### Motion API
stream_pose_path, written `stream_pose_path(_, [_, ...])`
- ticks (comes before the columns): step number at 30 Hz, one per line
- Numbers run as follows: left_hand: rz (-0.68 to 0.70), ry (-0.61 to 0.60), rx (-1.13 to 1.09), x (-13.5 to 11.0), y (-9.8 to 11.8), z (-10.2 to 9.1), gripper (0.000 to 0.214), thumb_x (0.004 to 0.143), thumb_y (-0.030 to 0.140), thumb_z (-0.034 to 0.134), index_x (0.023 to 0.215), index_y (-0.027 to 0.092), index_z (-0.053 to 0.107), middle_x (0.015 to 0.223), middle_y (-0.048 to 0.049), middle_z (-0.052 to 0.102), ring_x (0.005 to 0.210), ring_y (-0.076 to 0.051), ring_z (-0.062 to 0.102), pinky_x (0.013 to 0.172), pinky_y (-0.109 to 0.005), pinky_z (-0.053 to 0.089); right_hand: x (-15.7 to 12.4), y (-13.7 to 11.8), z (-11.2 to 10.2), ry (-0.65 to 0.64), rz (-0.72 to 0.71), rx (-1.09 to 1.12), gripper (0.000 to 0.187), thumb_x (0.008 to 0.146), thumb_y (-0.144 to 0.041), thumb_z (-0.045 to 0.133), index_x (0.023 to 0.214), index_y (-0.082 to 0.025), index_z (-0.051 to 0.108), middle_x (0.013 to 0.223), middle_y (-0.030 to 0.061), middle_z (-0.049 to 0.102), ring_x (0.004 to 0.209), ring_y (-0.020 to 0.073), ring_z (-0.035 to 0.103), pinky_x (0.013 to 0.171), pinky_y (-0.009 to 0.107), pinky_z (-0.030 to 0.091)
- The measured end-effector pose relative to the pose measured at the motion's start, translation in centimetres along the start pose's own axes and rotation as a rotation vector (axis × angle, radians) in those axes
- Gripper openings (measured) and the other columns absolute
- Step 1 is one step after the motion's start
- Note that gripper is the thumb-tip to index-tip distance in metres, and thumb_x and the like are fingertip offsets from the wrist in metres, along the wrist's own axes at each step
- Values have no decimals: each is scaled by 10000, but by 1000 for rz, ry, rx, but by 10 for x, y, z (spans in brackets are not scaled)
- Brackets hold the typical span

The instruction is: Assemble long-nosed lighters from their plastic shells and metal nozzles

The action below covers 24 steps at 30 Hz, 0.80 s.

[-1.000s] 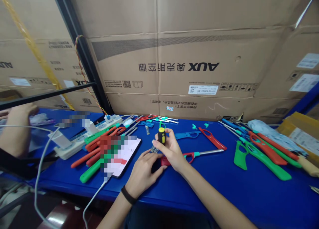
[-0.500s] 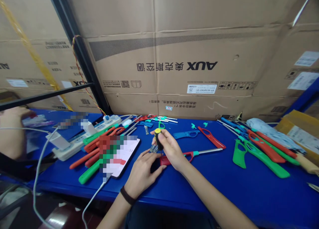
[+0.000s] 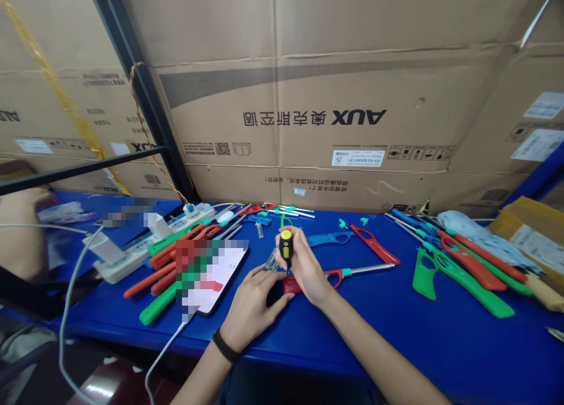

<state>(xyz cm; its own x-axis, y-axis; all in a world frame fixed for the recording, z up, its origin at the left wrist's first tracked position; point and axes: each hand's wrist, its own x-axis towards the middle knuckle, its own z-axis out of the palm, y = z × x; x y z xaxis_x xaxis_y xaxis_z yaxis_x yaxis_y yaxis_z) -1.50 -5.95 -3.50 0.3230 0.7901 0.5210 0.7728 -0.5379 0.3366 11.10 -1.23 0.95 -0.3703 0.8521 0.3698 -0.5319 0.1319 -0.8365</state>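
**Where is the tool, and how is it held?**

A stubby yellow-and-black screwdriver (image 3: 286, 247) is gripped upright in the right hand (image 3: 305, 268), its handle closely wrapped by the fingers. The shaft is pointed down toward a red long-nozzle lighter (image 3: 289, 285) lying on the blue workbench (image 3: 388, 328). Whether the tip touches the lighter cannot be told from this view.

**And the left hand?**

The left hand (image 3: 250, 311) is held half curled and palm down, with its fingertips (image 3: 288, 297) just beside the lighter's red body. Whether anything is gripped cannot be told, as the underside of the hand is hidden.

**How would these things be expected to handle?**

The lighter is judged to be light and stiff, but its moulded plastic may slide on the smooth bench top, so it is best pinned at the thick red body rather than by the thin metal nozzle. The screwdriver is best held by its thick handle. The small metal parts (image 3: 272, 263) near the left hand look light and easily scattered, so fingertips would be called for.
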Motion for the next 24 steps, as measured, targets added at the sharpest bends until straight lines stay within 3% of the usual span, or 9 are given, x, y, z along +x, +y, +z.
stream_pose_path(2, [-9, -3, -11, 0, 0, 0, 205, 830, 297, 623, 1012, 203, 612, 972, -53, 720, 917, -233, 676, 999, -476, 430, 0, -1, 0, -46, 32, -39, 365, 888, -583, 418, 909, -227, 495, 770, -7, 483, 609, 117, 444, 602, 281, 402])
stream_pose_path(4, [-11, -4, -12, 0, 1, 0, 199, 829, 290, 622, 1007, 202, 615, 989, -58, 721, 936, -243, 671, 990, -480, 438, -1, -1, 0, -52, 5, -70, 315, 824, -534, 570, 904, -245, 474, 818, -6, 503, 648, 126, 474, 636, 291, 424])
stream_pose_path(7, [-7, 2, -6, 1, 2, -1, 213, 828, 288, 617, 1019, 194, 617, 994, -68, 721, 952, -254, 668, 977, -481, 452, -1, -1, 1, 16, -62, -64, 412, 709, -440, 736, 932, -280, 429, 906, -23, 494, 657, 111, 468, 634, 270, 424])
stream_pose_path(11, [-17, -5, -17, 2, 2, -2, 199, 823, 293, 628, 1002, 206, 621, 963, -45, 723, 915, -228, 680, 1003, -468, 436, 0, -2, -1, -32, 19, -87, 368, 888, -577, 428, 967, -226, 509, 770, -1, 489, 631, 128, 467, 651, 292, 420])
stream_pose_path(12, [-22, -6, -17, 2, 2, -2, 197, 821, 290, 632, 1000, 207, 622, 966, -43, 722, 920, -226, 679, 1006, -466, 434, 0, -3, -1, -50, 26, -91, 373, 890, -576, 425, 961, -222, 516, 762, 1, 498, 637, 132, 480, 658, 297, 422])
stream_pose_path(16, [-24, -12, -9, 1, 1, -1, 225, 819, 282, 636, 1030, 203, 619, 988, -55, 721, 960, -242, 667, 995, -471, 439, -1, -6, -1, -23, -39, -72, 370, 742, -452, 706, 947, -273, 456, 928, -20, 520, 605, 96, 468, 624, 270, 418])
stream_pose_path(19, [-17, -4, -13, 0, 0, 0, 227, 824, 291, 631, 1031, 200, 611, 992, -51, 720, 946, -236, 671, 1001, -475, 433, -2, -7, -2, -28, -14, -55, 313, 851, -542, 531, 970, -255, 504, 832, -19, 501, 575, 98, 434, 605, 271, 407])
stream_pose_path(21, [-17, -2, -16, 0, 0, 0, 217, 825, 294, 629, 1020, 199, 612, 987, -49, 719, 935, -230, 673, 1005, -470, 429, -2, -7, -2, -67, 11, -76, 373, 898, -569, 416, 975, -227, 540, 731, -13, 501, 616, 124, 480, 643, 287, 429])
stream_pose_path(24, [-15, -9, -11, 2, 1, -1, 208, 820, 277, 623, 1014, 203, 624, 982, -60, 718, 956, -243, 665, 993, -466, 434, -1, -8, -1, -84, -42, -124, 280, 862, -501, 536, 968, -244, 503, 882, 9, 574, 692, 136, 578, 702, 316, 485])
